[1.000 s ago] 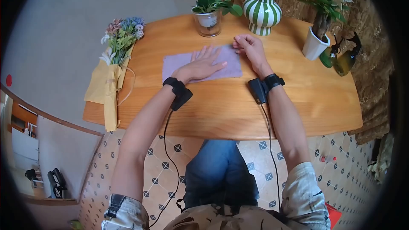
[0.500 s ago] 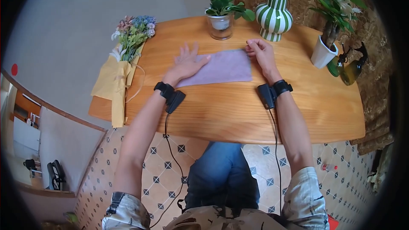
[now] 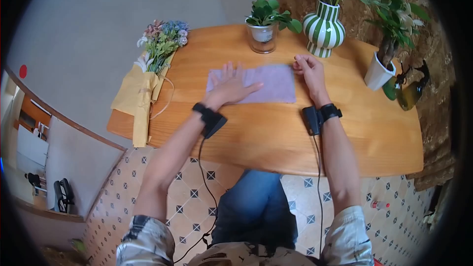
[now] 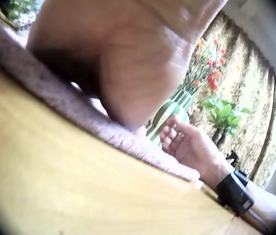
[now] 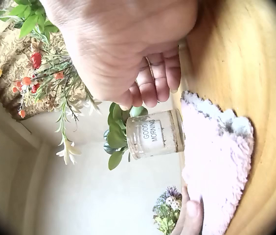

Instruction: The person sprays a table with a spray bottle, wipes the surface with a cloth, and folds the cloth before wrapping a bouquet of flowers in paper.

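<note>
A purple towel (image 3: 276, 83) lies flat on the wooden table, its folded edge looking thick and fluffy in the left wrist view. Spread across its left part is my left hand (image 3: 230, 87), palm down with the fingers straight. My right hand (image 3: 312, 76) is just off the towel's right end, on its side, with loosely curled fingers and nothing in them. In the right wrist view a grey scalloped corner of the towel (image 5: 216, 112) shows below those fingers.
Behind the towel stand a potted plant in a glass (image 3: 262, 37) and a green-striped vase (image 3: 323, 32). A white planter (image 3: 379, 71) and an amber spray bottle (image 3: 411, 93) are at the right. A paper-wrapped bouquet (image 3: 140, 88) lies along the left edge.
My left hand moved left to the towel's left end, then back right onto it. The right hand stays by the right end. The head view has shifted slightly.
</note>
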